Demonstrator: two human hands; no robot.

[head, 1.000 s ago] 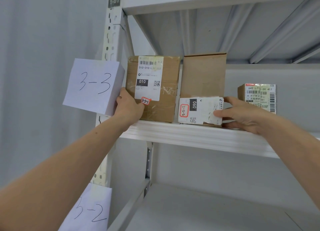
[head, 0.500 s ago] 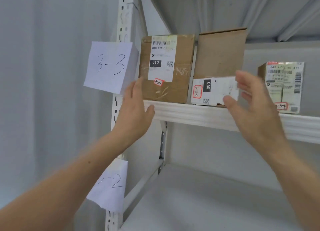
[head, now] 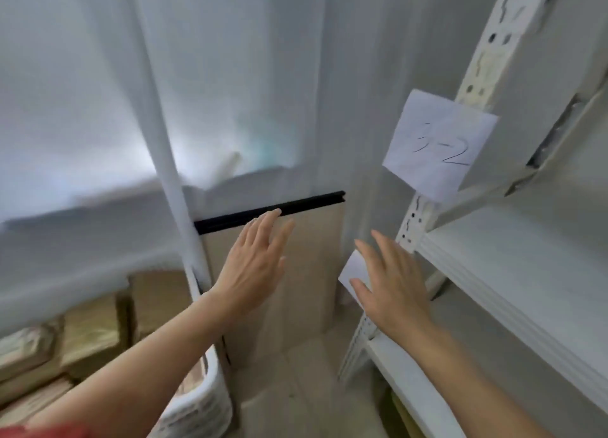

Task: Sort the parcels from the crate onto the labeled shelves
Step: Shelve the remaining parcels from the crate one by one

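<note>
Left hand (head: 253, 270), right hand (head: 391, 283) held empty, fingers (head: 267, 224) apart, straight. Parcels (head: 88, 332) in crate (head: 199, 404): blurred cardboard, judged stiff, probably light; best gripped across opposite side faces.

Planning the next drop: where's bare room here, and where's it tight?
Free: the shelf right of the 3-2 label, bare where visible; the floor strip between crate and post. Crowded: the crate, packed with parcels. Left hand and right hand hold nothing.
</note>
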